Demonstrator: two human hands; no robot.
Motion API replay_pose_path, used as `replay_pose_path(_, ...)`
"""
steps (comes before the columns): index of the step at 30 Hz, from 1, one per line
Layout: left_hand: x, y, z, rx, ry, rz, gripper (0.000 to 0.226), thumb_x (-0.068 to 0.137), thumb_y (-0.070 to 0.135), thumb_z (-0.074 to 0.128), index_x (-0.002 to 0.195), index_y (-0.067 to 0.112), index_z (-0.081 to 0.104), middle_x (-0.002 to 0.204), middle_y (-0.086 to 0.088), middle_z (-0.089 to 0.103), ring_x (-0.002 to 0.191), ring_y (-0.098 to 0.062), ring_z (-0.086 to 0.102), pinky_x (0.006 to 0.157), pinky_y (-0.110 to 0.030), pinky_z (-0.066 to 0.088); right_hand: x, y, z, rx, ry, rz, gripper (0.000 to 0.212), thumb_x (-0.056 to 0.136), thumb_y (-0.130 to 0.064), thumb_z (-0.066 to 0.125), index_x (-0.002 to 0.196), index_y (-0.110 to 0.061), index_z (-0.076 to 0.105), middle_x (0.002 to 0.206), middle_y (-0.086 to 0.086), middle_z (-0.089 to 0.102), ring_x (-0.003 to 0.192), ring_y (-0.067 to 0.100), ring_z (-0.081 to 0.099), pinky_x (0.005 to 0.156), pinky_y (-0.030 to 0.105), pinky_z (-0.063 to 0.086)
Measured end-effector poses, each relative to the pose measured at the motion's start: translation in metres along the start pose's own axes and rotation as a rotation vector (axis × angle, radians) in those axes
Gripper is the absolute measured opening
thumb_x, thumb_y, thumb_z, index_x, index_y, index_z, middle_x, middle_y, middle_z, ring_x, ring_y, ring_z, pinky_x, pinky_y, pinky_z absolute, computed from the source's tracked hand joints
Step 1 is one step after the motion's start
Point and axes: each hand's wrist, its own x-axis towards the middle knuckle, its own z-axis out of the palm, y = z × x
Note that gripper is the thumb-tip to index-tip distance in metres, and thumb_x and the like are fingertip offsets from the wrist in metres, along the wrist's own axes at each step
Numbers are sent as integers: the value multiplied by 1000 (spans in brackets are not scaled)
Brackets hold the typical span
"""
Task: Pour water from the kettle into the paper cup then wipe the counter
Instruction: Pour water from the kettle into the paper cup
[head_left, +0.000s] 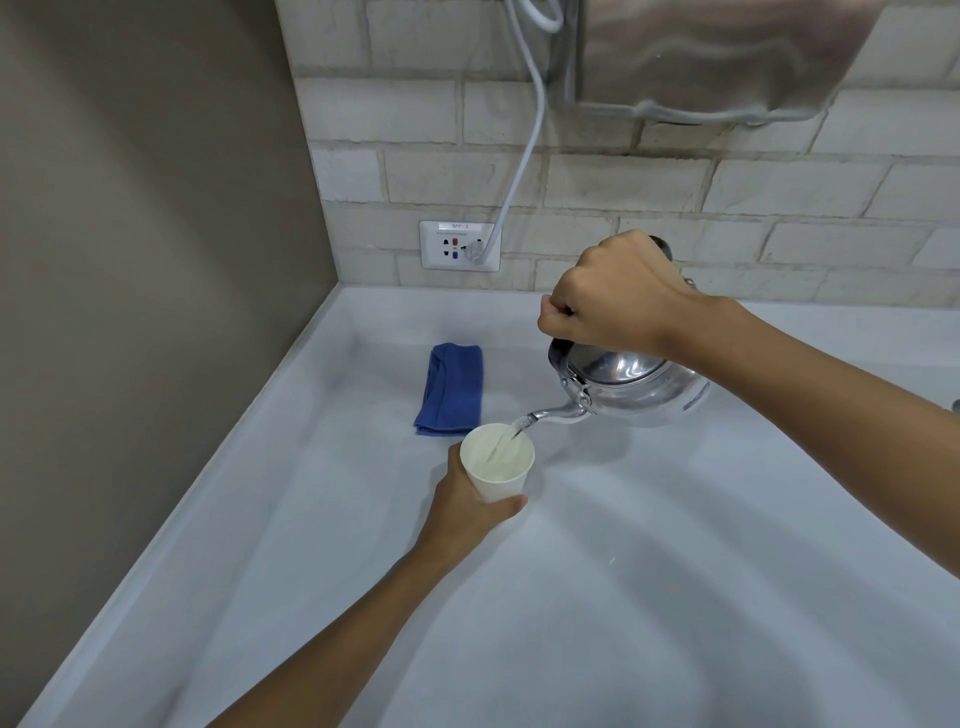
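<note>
**Head view: water running from kettle into a held paper cup**

Head view, lower centre: the left forearm comes up from the bottom edge, and the left hand (464, 506) wraps the lower wall of the white paper cup (497, 461). The thumb tip shows at the cup's lower right; the other fingers are hidden behind the cup. Whether the cup's base rests on the white counter (675, 597) cannot be told.

Just right of and above the cup, the steel kettle (631, 387) is tipped, its spout over the cup's upper right rim, and a thin stream of water (506, 441) falls inside. The right hand (608, 299) is clenched in a fist around the kettle's handle, which is almost wholly covered by the fingers; the right arm leaves the frame at the right edge.

Left of the kettle and just beyond the cup, a folded blue cloth (451, 389) lies flat on the counter.

Farther back, on the brick-pattern wall, a white socket plate (460, 245) bears a small label reading about "9PP-2"; finer print below is illegible. A white cable (524, 150) plugs into it and climbs toward a metal appliance (717, 57) cut off at the top edge.
</note>
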Motion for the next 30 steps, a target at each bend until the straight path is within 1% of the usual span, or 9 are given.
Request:
replay_pose_path(4, 0, -1, 0, 10, 4, -5, 83, 63, 22, 82, 128, 20, 31, 112, 8, 46, 99, -10, 45, 74, -18, 37, 0, 2, 1, 17, -11, -4, 47, 66, -2, 61, 41, -11, 22, 38, 5, 17, 41, 15, 13, 51, 15, 9)
replay_pose_path(7, 0, -1, 0, 10, 3, -6, 83, 62, 22, 82, 128, 20, 31, 112, 8, 47, 99, -10, 46, 76, -20, 37, -1, 2, 0, 13, -9, -4, 47, 65, -2, 62, 41, -11, 22, 39, 5, 17, 42, 15, 13, 51, 15, 9)
replay_pose_path(9, 0, -1, 0, 12, 3, -7, 83, 62, 23, 82, 128, 20, 31, 112, 8, 47, 100, -11, 46, 72, -16, 37, -1, 1, -1, 13, -6, -7, 47, 64, -2, 62, 41, -11, 22, 39, 4, 16, 42, 13, 9, 52, 14, 9)
replay_pose_path(11, 1, -2, 0, 14, 8, -6, 83, 61, 24, 83, 127, 21, 31, 112, 9, 47, 99, -11, 46, 64, -9, 36, -1, 1, -2, 11, -6, -12, 48, 63, -1, 62, 41, -11, 21, 40, 4, 15, 42, 11, 4, 52, 14, 9)
replay_pose_path(14, 1, -3, 0, 23, 14, -5, 83, 61, 25, 83, 126, 22, 32, 111, 9, 47, 98, -11, 46, 57, -4, 39, 0, 0, -2, 3, -4, -19, 48, 63, -1, 63, 41, -11, 21, 39, 5, 15, 42, 12, 8, 53, 14, 9)
replay_pose_path(18, 1, -4, 0, 8, 9, -3, 82, 61, 22, 83, 126, 21, 32, 110, 9, 47, 97, -11, 46, 59, 5, 38, -1, 1, -1, 12, -4, -19, 47, 63, 0, 62, 41, -11, 22, 39, 5, 16, 42, 13, 11, 52, 14, 9)
replay_pose_path(24, 1, -3, -1, 19, 10, -3, 82, 62, 22, 82, 127, 20, 32, 111, 9, 47, 97, -10, 46, 59, 4, 38, 0, 1, -4, 13, 2, -13, 49, 61, 1, 64, 41, -11, 21, 38, 5, 16, 41, 14, 13, 54, 14, 10)
replay_pose_path(28, 0, -2, -1, 29, 10, -2, 83, 62, 23, 82, 127, 21, 31, 112, 10, 47, 98, -9, 45, 58, -1, 41, 0, 0, -5, 32, -10, -13, 48, 62, 1, 62, 41, -11, 20, 39, 3, 15, 43, 8, 2, 53, 14, 9)
replay_pose_path(30, 0, -2, -1, 24, 10, -4, 82, 62, 23, 82, 127, 21, 32, 111, 9, 47, 97, -10, 45, 58, 1, 40, 0, 0, -6, 34, -18, -7, 48, 62, 1, 62, 42, -11, 20, 39, 1, 11, 46, 7, -2, 53, 15, 9)
